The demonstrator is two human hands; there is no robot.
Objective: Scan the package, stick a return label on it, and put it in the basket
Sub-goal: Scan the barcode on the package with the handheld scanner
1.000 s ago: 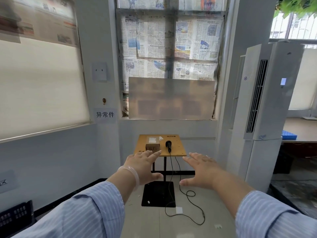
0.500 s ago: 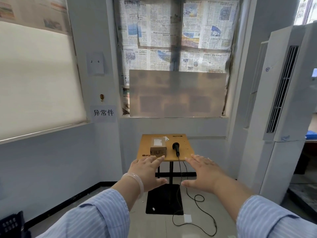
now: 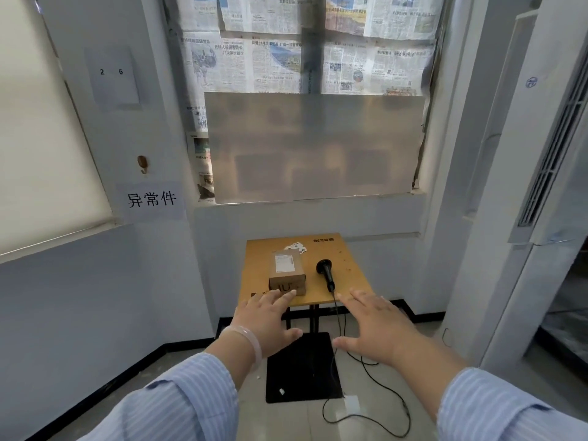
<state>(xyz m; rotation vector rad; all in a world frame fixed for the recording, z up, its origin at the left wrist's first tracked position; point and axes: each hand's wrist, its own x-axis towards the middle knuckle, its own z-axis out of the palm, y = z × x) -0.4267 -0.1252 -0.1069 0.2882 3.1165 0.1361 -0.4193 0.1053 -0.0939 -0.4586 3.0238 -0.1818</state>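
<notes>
A pale-walled corner with a newspaper-covered window (image 3: 305, 43) holds a small orange bench (image 3: 350, 265) on a black pedestal base (image 3: 302, 367), set at 12 o'clock from the person. On the bench the package (image 3: 287, 275), a brown cardboard box with a white shipping slip on its top face, sits left of centre; the black handheld scanner (image 3: 325, 273) lies just beside it at its 3 o'clock, cord trailing off the front edge to the floor. A few small white labels (image 3: 297, 247) lie near the box at its 12 o'clock. No basket is in view. Both hands are stretched forward, palms down, fingers spread and holding nothing: the left hand (image 3: 265, 316) overlaps the near edge of the bench in front of the box, though contact cannot be told, and the right hand (image 3: 375, 326) hangs short of the scanner's handle. By my reading the task has not begun; this is the approach to step 1, scanning. The next move calls for the right hand to close on the scanner's handle while the left steadies or tilts the box so the slip faces the scanner's head.
</notes>
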